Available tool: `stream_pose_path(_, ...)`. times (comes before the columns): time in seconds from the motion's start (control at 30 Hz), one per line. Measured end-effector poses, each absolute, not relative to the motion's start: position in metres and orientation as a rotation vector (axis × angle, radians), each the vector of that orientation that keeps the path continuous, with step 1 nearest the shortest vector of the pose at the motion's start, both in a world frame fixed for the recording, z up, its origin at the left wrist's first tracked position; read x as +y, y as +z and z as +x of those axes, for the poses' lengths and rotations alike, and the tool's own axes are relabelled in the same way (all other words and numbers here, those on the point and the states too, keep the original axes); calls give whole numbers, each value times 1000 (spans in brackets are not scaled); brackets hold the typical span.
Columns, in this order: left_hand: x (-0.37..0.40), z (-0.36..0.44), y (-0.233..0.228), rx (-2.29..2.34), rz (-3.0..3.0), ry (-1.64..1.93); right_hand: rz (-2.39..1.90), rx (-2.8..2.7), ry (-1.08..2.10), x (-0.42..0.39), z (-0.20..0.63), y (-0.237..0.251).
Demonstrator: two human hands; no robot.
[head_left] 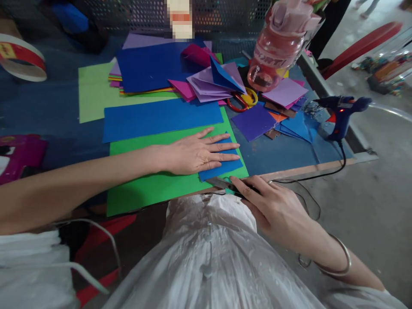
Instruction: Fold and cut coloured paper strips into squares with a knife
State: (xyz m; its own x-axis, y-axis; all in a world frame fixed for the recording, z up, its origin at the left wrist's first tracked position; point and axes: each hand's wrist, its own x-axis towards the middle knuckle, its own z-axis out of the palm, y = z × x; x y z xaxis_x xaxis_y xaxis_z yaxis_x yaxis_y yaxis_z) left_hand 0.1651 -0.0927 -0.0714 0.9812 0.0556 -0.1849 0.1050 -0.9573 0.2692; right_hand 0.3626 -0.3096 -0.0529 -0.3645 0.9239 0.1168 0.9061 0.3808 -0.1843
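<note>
My left hand (201,151) lies flat, fingers spread, pressing a small blue paper piece (222,167) onto a large green sheet (154,189) at the table's near edge. My right hand (273,208) grips a dark-handled blade tool, likely scissors or a cutter (222,183), whose metal tip rests at the near edge of the blue piece and the green sheet. A long blue paper strip (161,118) lies just beyond the green sheet.
A stack of coloured sheets (151,64) and folded purple papers (212,83) lie further back. Red-and-yellow scissors (241,101), a pink water bottle (280,47), a blue glue gun (341,113) with its cord, and a tape roll (22,58) surround them.
</note>
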Motion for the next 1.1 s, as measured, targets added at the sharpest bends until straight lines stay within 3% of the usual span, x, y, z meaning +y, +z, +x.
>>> stream_pose_path(0.6,-93,163,-74,90,2840,-208,-1634,-2388,493,-306,370,-47)
stream_pose_path(1.1,-90,165,-70,119,2792,-223,-1645,-2434,411,-308,370,-48)
